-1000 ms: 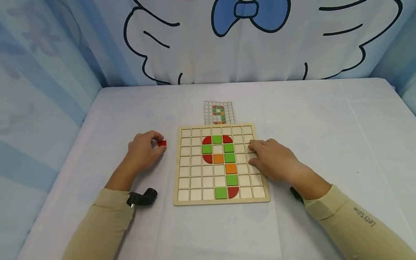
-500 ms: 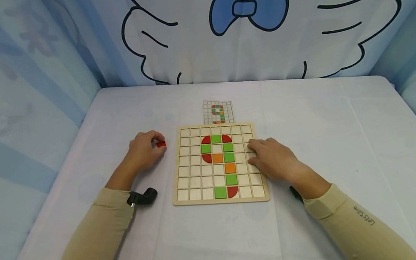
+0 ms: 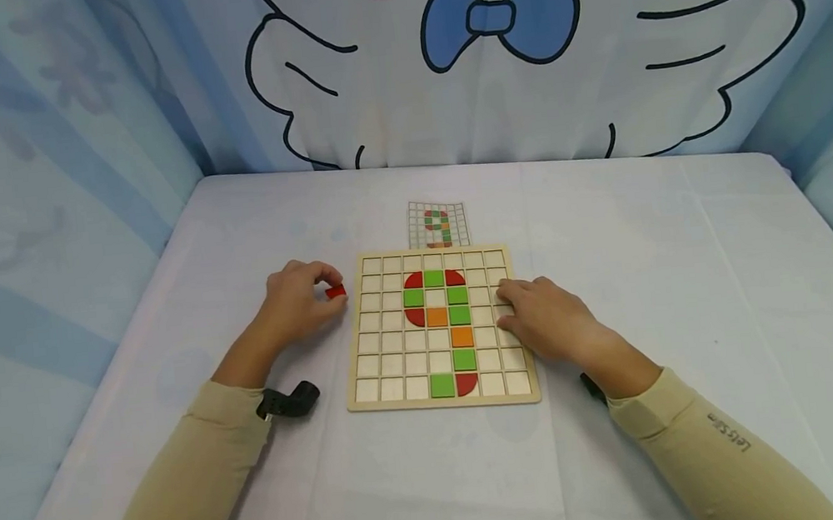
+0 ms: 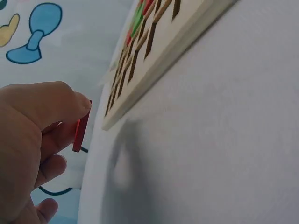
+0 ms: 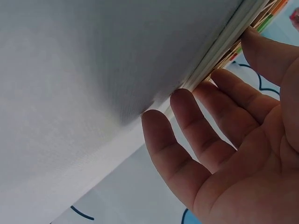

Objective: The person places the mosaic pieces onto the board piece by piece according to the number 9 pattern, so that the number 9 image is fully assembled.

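Observation:
Between thumb and fingertips my left hand pinches a small red tile, just left of the wooden grid board. The left wrist view shows this tile nearly edge-on, held above the white cloth. On the board, green squares, orange squares and red quarter-round tiles form a pattern like a 9; the other cells are bare wood. My right hand rests at the board's right edge with fingers spread and loosely bent. In the right wrist view its fingertips lie along the board's side.
Behind the board lies a printed grid card with a similar coloured pattern, its near end covered by the board. White cloth spreads over the table. A curtain with a blue bow hangs along the far edge.
My left hand has moved slightly right, toward the board, carrying the red tile. My right hand stays at the board's edge, and the tiles on the board are unchanged.

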A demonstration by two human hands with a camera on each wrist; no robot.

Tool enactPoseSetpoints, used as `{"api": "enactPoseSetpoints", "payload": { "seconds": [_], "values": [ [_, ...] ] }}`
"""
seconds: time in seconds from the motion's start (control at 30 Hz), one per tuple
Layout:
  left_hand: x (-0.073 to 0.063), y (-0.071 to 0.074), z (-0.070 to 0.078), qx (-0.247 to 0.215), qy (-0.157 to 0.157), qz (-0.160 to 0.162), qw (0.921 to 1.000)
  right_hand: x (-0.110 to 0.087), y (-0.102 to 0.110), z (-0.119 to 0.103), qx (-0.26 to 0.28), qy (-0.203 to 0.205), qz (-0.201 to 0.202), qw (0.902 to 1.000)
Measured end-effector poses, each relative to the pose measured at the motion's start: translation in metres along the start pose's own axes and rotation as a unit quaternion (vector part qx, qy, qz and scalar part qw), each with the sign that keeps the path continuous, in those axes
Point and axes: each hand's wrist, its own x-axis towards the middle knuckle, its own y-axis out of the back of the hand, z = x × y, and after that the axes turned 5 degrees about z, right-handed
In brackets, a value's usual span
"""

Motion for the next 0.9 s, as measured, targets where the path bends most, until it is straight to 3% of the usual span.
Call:
{"api": "enactPoseSetpoints", "payload": {
  "seconds": [0.27,0.53,0.9],
  "values": [
    [-0.011,0.003,0.033,0.003,-0.043,-0.019,0.9989,0.0,0.001,-0.001,-0.01,0.006,-0.001,0.9999],
    [-0.028,-0.004,0.059,0.025,-0.108,-0.026,0.9935,0.001,0.002,-0.001,-0.011,0.009,-0.001,0.9999],
    [-0.046,-0.013,0.079,0.026,-0.152,-0.052,0.9867,0.001,0.001,0.001,0.003,0.022,0.011,0.9997]
  ]
}}
